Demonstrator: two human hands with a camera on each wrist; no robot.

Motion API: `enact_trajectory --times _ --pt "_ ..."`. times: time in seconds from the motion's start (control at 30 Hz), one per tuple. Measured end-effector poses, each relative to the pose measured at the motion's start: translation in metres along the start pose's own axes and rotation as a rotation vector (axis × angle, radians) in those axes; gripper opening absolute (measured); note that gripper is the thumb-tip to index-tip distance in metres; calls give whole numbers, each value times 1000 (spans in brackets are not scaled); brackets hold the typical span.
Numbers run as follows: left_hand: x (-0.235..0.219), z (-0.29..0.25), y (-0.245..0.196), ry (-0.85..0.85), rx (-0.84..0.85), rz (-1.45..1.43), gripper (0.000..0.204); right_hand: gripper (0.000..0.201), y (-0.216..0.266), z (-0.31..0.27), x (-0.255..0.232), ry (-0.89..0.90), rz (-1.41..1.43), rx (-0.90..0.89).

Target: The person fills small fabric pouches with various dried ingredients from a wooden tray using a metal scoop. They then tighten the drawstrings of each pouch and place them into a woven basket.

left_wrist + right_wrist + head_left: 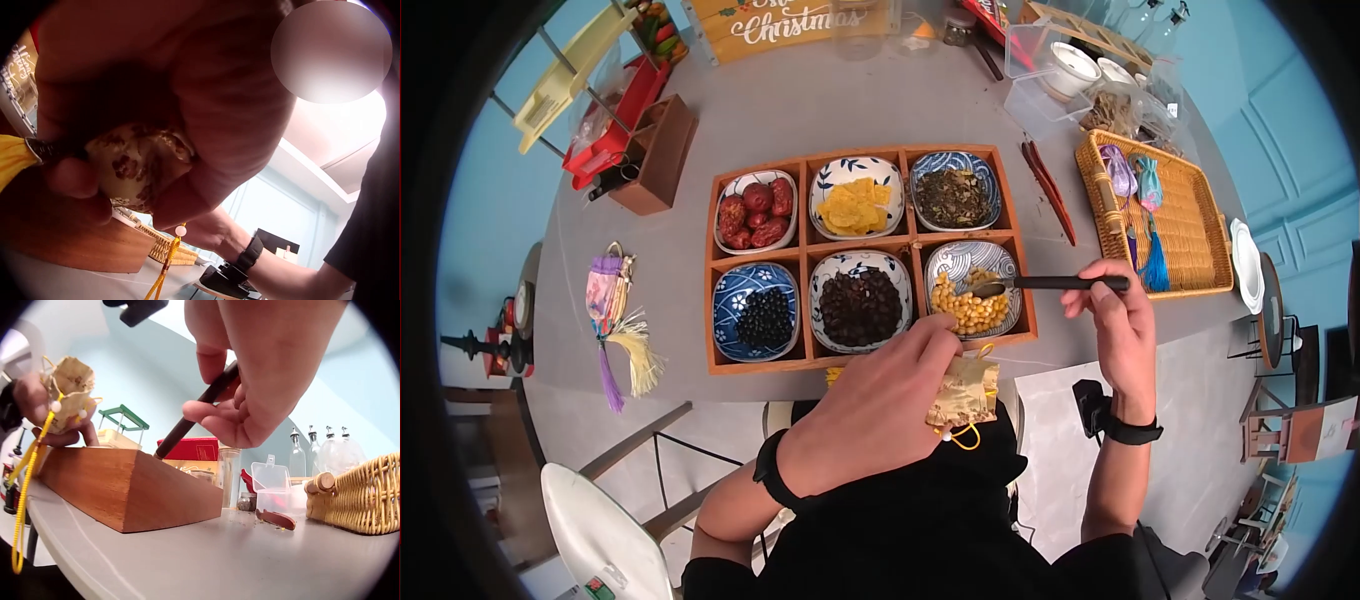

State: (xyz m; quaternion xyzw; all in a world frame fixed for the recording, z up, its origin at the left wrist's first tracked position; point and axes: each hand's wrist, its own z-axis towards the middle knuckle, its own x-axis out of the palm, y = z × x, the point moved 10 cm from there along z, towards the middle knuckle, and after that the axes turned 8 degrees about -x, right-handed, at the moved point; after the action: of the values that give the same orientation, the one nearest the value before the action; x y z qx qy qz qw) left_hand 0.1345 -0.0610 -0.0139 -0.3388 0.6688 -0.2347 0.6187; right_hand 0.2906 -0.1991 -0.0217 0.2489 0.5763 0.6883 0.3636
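My right hand [1116, 318] pinches the dark handle of a spoon [1050, 283], whose bowl rests among yellow kernels [970, 310] in the front right dish of a wooden divided box [850, 367]. In the right wrist view the handle [187, 422] slants down behind the box wall [169, 497]. My left hand [880, 400] grips a gold patterned pouch [965, 392] just in front of that dish. The pouch [72, 384] shows its mouth spread open in the right wrist view, with yellow cords hanging. In the left wrist view fingers curl round the pouch [128, 165].
Other dishes hold red dates [755, 212], yellow pieces [855, 207], dried leaves [952, 197], black beans [765, 320] and dark dried pieces [860, 308]. A wicker tray [1190, 230] with small pouches stands right, tongs [1050, 195] beside it. Tasselled pouches [615, 300] lie left.
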Motion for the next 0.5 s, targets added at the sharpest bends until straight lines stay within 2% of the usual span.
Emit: enact_trajectory --times 0.17,0.27,0.37,0.47,0.5 --pt "2 1 0 -11 -5 26 43 15 -2 -11 3 -104 -43 52" --pt "2 0 -6 -5 52 45 39 15 -12 -14 7 -172 -28 82" --pt "2 1 -1 -25 3 62 43 17 -23 -19 4 -289 83 138" --pt "1 1 5 -16 -30 -28 49 19 -29 -22 2 -351 125 152" --pt "-4 -2 6 -68 4 -115 52 19 -30 -22 2 -351 125 148"
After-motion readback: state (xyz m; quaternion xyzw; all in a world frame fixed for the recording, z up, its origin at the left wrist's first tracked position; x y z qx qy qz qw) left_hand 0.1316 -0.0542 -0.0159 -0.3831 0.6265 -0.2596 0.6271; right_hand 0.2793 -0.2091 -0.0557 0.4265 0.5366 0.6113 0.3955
